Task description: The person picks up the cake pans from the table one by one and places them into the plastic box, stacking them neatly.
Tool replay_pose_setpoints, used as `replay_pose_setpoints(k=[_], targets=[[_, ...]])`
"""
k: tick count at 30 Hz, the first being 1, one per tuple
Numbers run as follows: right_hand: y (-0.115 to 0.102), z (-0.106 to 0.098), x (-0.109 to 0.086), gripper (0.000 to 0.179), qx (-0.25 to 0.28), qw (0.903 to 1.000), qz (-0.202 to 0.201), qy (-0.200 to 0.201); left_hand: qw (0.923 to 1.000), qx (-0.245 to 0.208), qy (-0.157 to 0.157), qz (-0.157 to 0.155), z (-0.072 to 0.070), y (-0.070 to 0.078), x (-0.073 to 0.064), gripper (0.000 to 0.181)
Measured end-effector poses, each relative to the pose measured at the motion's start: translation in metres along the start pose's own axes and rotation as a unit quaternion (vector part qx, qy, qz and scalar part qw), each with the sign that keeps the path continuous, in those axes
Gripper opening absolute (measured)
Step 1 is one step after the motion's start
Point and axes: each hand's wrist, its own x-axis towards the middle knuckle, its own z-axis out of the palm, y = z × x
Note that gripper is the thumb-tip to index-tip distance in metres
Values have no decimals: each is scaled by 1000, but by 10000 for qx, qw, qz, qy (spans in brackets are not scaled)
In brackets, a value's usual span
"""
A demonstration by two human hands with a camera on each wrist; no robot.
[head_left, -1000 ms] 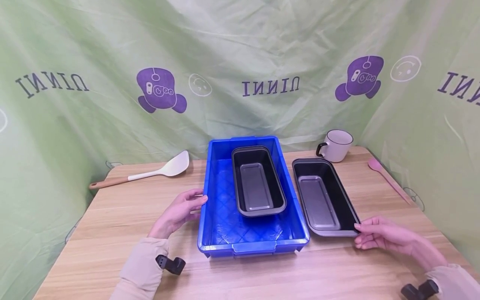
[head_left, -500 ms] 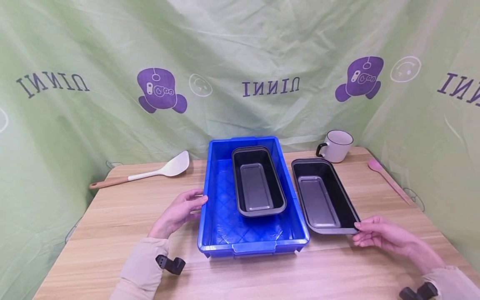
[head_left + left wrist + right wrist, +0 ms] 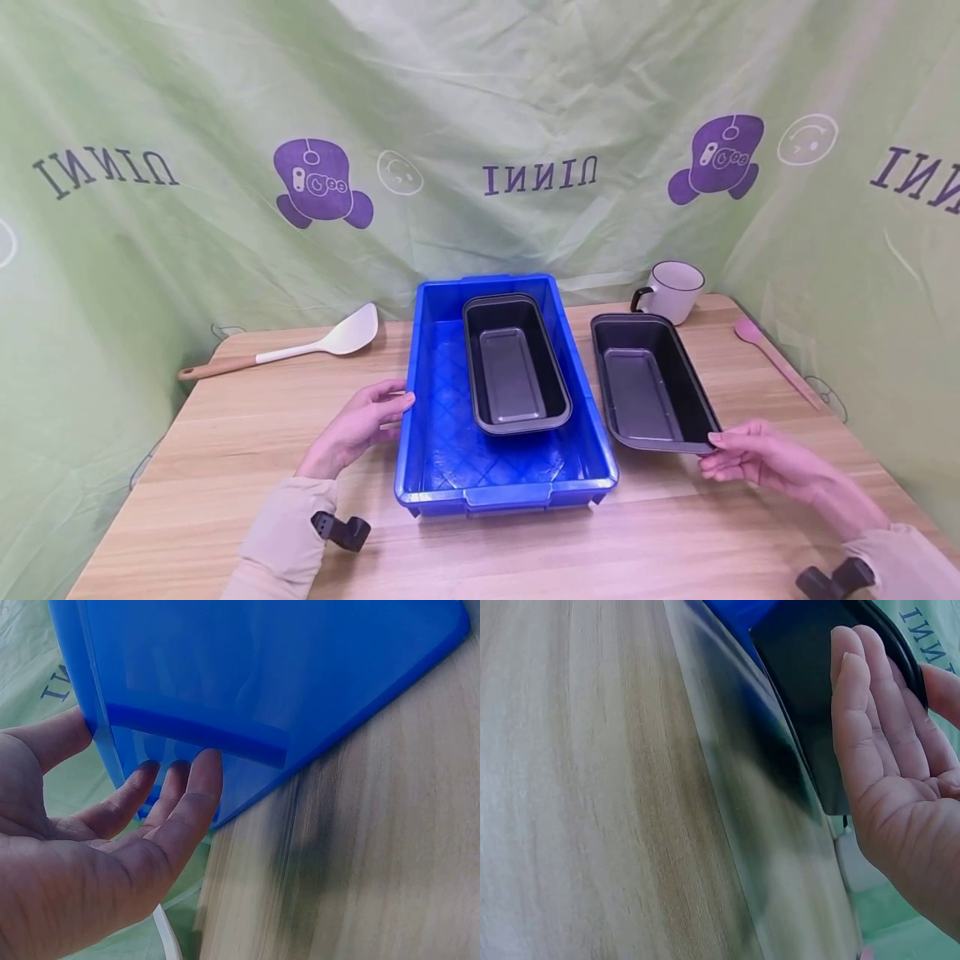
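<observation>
A dark loaf pan [image 3: 645, 383] is right of the blue plastic bin [image 3: 510, 498]. My right hand [image 3: 757, 458] grips its near right corner, with the thumb over the rim and the fingers under it against the outer wall. The right wrist view shows this pan [image 3: 802, 690] over its shadow on the table. Inside the bin, toward its right side, sits another dark loaf pan [image 3: 517, 367]. My left hand [image 3: 367, 417] holds the bin's left side. In the left wrist view its thumb is at the rim and its fingertips [image 3: 206, 761] rest along the outer wall.
At the back left lies a spatula [image 3: 348, 332] with a white head and brown handle end. A white mug [image 3: 677, 293] with a black handle stands behind the right pan. Near the table's right edge lies a pink spoon [image 3: 776, 358]. Green cloth [image 3: 480, 100] hangs around the table.
The right hand has brought the near end of its loaf pan up and away from the table's front, shifting it slightly right. The left hand and the bin have stayed put.
</observation>
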Motion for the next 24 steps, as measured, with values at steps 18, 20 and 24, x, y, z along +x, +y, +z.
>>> replay_pose_setpoints(k=[18,20,24], targets=[[-24,13,4,50,-540,9960,-688,-189,10000,18,-8,6,0,0,-1,56],[-27,15,7,51,-617,9950,-765,-192,10000,16,-24,21,0,0,0,56],[-32,21,16,52,-739,9932,-876,-195,10000,7,-74,49,-1,-1,0,57]])
